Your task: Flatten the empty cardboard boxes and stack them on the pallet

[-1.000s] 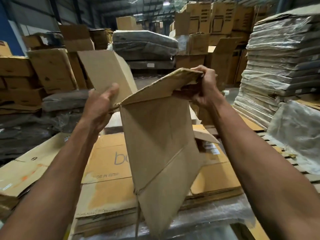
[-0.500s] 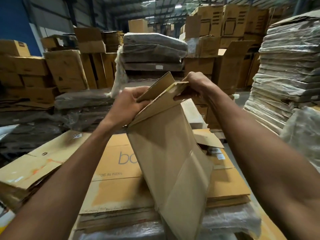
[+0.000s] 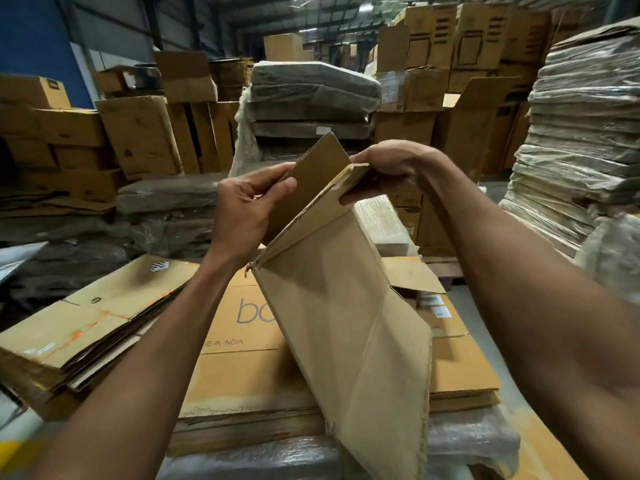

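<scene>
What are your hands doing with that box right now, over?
Left hand pinching one top flap, right hand gripping the other. Cardboard box nearly flat, held tilted above the flattened stack. Nothing in the way.

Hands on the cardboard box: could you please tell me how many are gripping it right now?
2. The left hand pinches the upper left flap of the box; the right hand grips the folded top edge on the right. No other hands are visible.

The held box [image 3: 346, 323] hides the stack's [image 3: 242, 375] printed lettering past "bo" and its middle.
</scene>
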### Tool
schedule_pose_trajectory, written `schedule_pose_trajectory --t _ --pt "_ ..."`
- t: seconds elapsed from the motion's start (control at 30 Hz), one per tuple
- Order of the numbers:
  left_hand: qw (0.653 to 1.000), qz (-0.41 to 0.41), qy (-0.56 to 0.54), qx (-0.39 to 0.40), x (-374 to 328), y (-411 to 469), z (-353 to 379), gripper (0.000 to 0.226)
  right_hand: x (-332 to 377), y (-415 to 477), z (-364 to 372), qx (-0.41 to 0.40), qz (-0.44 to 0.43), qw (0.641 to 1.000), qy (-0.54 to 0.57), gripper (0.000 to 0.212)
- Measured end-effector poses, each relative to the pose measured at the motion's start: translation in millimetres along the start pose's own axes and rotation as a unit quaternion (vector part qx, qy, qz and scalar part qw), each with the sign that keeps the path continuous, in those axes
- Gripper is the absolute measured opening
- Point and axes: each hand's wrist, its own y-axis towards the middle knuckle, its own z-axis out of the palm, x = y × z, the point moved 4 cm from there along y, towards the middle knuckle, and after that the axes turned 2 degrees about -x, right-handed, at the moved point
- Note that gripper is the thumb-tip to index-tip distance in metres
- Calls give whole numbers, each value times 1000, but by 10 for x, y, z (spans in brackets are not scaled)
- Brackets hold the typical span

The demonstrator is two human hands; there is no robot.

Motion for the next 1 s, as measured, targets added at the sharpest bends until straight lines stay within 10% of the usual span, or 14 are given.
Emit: schedule_pose_trajectory --t 0.2,0.47,0.7,0.87,1.0 --pt "994 14 67 88 -117 -128 115 37 -120 10 -59 -104 -40 992 59 20" --pt "957 -269 43 -103 806 -1368 238 46 -34 142 -157 -201 -83 971 98 17" --pt "961 -194 121 -154 884 -1236 349 18 -314 223 -237 -179 -128 951 216 24" --pt "962 -207 35 -173 908 -669 311 20 -1930 118 -328 -341 -20 932 120 60" --pt "958 -217 -44 -182 855 -354 392 21 -3706 75 -90 -317 150 917 191 112"
